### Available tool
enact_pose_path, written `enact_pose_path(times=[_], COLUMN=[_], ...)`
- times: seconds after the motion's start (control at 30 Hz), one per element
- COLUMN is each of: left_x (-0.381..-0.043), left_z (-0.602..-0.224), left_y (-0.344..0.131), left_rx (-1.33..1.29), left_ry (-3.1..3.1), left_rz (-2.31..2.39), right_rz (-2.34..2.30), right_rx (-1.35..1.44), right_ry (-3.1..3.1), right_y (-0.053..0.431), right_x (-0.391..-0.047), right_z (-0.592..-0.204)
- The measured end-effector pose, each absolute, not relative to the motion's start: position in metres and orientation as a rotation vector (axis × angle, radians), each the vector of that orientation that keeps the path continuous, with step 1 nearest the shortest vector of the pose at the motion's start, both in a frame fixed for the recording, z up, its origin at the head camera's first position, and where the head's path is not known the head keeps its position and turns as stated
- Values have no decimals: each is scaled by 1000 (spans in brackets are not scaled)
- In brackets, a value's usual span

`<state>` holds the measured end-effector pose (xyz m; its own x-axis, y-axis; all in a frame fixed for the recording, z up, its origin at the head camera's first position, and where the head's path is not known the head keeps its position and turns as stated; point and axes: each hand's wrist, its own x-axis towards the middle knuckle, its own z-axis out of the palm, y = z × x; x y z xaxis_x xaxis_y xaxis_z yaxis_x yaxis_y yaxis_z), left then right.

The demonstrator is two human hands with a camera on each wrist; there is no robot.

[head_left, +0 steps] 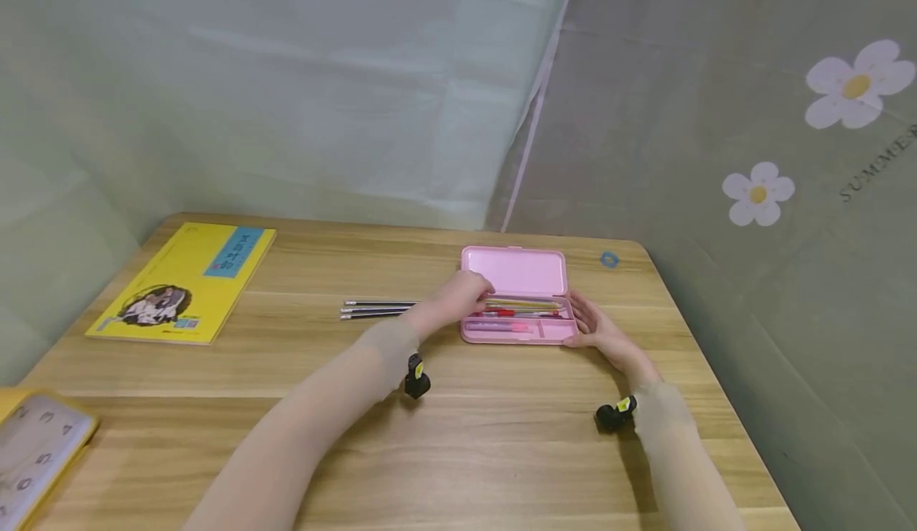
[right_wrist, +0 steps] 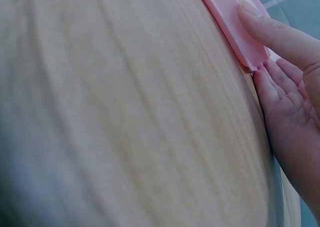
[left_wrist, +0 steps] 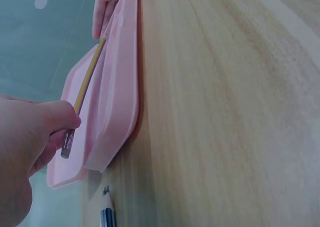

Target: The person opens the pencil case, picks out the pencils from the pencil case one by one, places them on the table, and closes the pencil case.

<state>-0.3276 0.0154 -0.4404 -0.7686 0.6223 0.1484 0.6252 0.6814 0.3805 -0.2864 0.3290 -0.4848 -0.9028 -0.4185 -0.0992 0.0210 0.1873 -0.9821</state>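
Note:
A pink pencil case (head_left: 519,341) lies on the table with its lid (head_left: 513,270) raised at the back. Over its left part my left hand (head_left: 458,298) pinches a yellow pencil (left_wrist: 89,77) between thumb and fingers, close to the pencil's dark end. The pencil slants over the case. At the right end, my right hand (head_left: 602,336) holds the case, its thumb (right_wrist: 272,34) on the front corner and its fingers along the side. Inside the case are a red pen (head_left: 501,313) and a pink-tipped pen (head_left: 501,327). Dark pencils (head_left: 376,310) lie left of the case.
A yellow book (head_left: 193,284) lies at the table's left back. At the near left is a yellow-framed board with numbers (head_left: 43,451). A small blue ring (head_left: 610,259) sits near the back right corner. Curtains (head_left: 322,101) hang behind the table and along its right side.

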Motion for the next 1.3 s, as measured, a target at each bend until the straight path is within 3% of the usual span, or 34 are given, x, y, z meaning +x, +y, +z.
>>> enact_pose_path(times=[0.67,1.3], left_x=[-298,-289], left_z=[-396,-412], left_y=[-35,-139], left_rx=[-1202,-1016], left_ry=[-2633,-2548], left_rz=[-794,-1060], right_rz=[-1768,-1760], right_rx=[-369,-367], right_ry=[2127,2130], right_y=[327,327], right_x=[-286,-286], right_z=[-482,-481])
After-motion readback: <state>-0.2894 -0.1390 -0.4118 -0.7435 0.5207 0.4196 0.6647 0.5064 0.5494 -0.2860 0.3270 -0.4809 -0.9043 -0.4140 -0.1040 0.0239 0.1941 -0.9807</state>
